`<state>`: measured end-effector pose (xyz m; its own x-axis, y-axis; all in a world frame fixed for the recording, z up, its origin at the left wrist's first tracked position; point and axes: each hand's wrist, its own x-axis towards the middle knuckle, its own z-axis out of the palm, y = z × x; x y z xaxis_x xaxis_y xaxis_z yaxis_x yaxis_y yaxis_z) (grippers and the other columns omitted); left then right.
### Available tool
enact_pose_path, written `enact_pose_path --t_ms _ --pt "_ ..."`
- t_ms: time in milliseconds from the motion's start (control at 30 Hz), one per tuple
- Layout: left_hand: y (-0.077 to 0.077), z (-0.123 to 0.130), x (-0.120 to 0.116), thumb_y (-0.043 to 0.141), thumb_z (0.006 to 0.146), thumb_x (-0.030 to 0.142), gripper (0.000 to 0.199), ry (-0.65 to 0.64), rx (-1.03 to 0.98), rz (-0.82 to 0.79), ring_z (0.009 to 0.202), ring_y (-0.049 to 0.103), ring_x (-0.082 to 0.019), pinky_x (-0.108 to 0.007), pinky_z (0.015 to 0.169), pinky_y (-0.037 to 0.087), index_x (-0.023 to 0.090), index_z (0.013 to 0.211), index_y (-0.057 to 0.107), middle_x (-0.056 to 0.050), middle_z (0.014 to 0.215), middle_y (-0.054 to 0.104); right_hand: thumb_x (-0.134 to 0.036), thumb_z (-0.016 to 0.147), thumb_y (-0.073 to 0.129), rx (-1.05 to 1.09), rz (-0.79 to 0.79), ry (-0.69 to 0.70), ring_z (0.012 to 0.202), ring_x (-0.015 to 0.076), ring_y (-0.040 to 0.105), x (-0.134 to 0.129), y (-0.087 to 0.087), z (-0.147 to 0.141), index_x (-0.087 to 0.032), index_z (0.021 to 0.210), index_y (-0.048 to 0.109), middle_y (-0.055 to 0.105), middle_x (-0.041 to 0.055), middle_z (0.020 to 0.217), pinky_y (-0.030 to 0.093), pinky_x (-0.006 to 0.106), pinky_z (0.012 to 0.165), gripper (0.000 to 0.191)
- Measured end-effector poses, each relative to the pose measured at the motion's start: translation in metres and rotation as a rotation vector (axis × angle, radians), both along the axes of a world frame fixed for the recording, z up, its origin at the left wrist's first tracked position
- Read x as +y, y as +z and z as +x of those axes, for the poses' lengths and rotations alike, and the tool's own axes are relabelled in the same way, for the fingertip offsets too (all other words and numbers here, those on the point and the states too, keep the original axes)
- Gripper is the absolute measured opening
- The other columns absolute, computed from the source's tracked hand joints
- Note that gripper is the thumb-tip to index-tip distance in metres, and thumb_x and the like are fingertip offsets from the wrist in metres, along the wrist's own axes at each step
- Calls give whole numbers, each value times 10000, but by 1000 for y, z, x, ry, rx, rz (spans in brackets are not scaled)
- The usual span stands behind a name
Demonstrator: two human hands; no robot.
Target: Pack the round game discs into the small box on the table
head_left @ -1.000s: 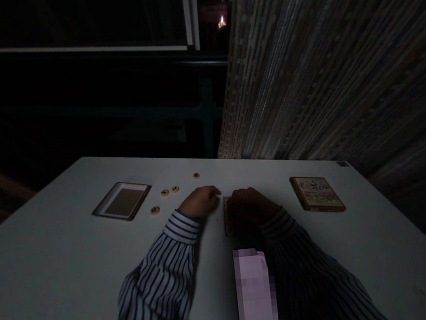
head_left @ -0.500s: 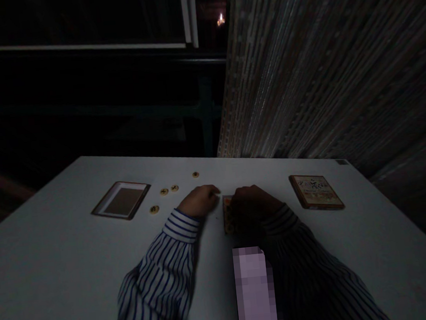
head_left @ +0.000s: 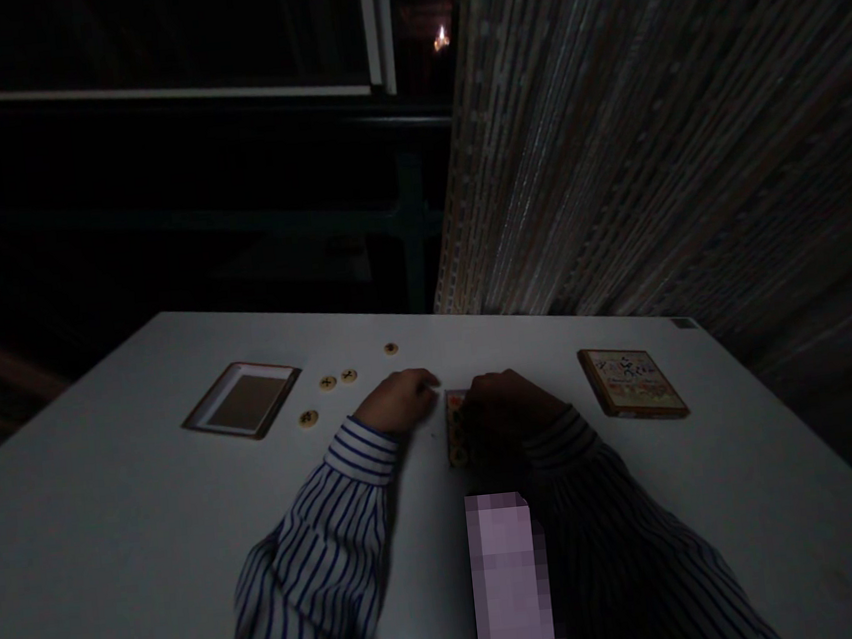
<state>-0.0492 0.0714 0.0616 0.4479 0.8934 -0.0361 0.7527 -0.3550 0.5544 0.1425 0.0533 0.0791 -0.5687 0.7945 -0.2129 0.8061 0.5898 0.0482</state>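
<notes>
My left hand (head_left: 398, 401) rests on the white table with its fingers loosely bent and apart, holding nothing I can see. Just right of it lies a small box (head_left: 457, 442) with rows of round xiangqi pieces in it. Over the box's right side is my right hand (head_left: 513, 401), closed with the fingers curled down; deep shadow hides what they grip. Loose xiangqi pieces lie beyond my left hand: one piece (head_left: 308, 418) nearest, a pair with one piece (head_left: 328, 382) and another piece (head_left: 349, 375), and a far piece (head_left: 391, 348).
A shallow open tray or box lid (head_left: 247, 432) lies on the left of the white table (head_left: 154, 547). On the right sits a flat box (head_left: 635, 380) with a printed cover. A hanging string curtain (head_left: 605, 141) borders the far right edge. The light is dim.
</notes>
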Motion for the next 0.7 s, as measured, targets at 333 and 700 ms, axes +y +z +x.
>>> enact_pose_path --t_ms 333,700 --pt "2 0 -1 442 786 230 335 -10 -2 -7 978 595 -188 -283 856 433 163 1063 618 -79 1052 662 -245 858 392 14 30 -8 833 212 622 -2 -1 -1 -160 896 658 654 114 926 431 295 662 283" --pt "2 1 -2 452 780 240 337 -17 4 5 1003 587 -193 -283 876 428 155 1058 622 -86 1073 654 -265 825 461 113 -10 -85 857 179 608 8 9 24 -199 937 666 661 79 949 424 263 703 243"
